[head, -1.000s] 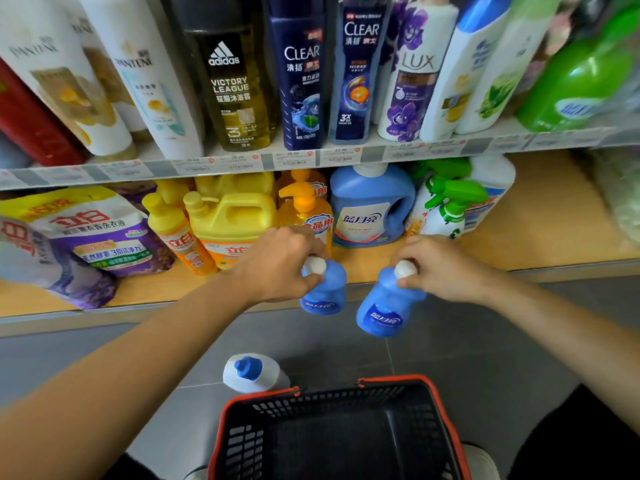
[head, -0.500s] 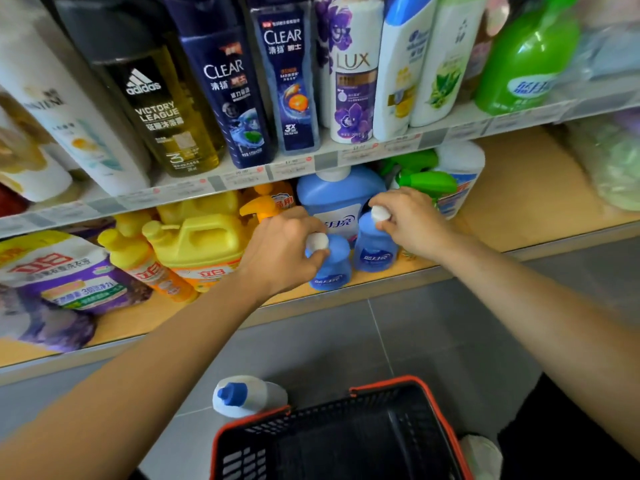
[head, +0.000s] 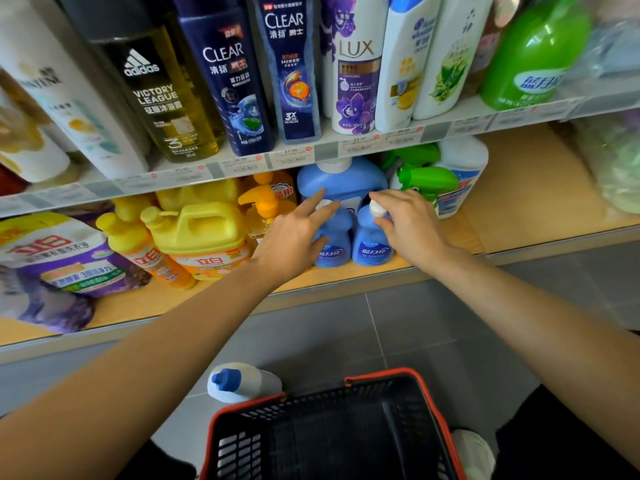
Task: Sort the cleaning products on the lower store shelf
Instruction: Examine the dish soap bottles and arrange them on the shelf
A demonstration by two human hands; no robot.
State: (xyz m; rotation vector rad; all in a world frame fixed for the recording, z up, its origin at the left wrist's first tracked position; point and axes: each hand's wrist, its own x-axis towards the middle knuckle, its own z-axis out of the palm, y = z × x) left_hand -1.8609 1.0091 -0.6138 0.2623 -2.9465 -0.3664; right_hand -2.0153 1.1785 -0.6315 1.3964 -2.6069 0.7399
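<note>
Set down now on the lower shelf [head: 519,216] before the matching blue jug [head: 346,181]: left hand [head: 294,237] spreads free of the left blue bottle [head: 332,252], right hand [head: 412,223] pinches the right blue bottle [head: 372,249] by its cap, steadying it

The person is wearing black clothes [head: 561,441] and a white shoe [head: 472,452]. The left arm [head: 138,358] and right arm [head: 536,323] are showing bare.

Two small blue bottles [head: 334,252] [head: 372,245], one large blue jug [head: 343,181], two CLEAR bottles [head: 232,84] [head: 292,71], one basket [head: 381,373], two hands [head: 294,237] [head: 412,223].
</note>
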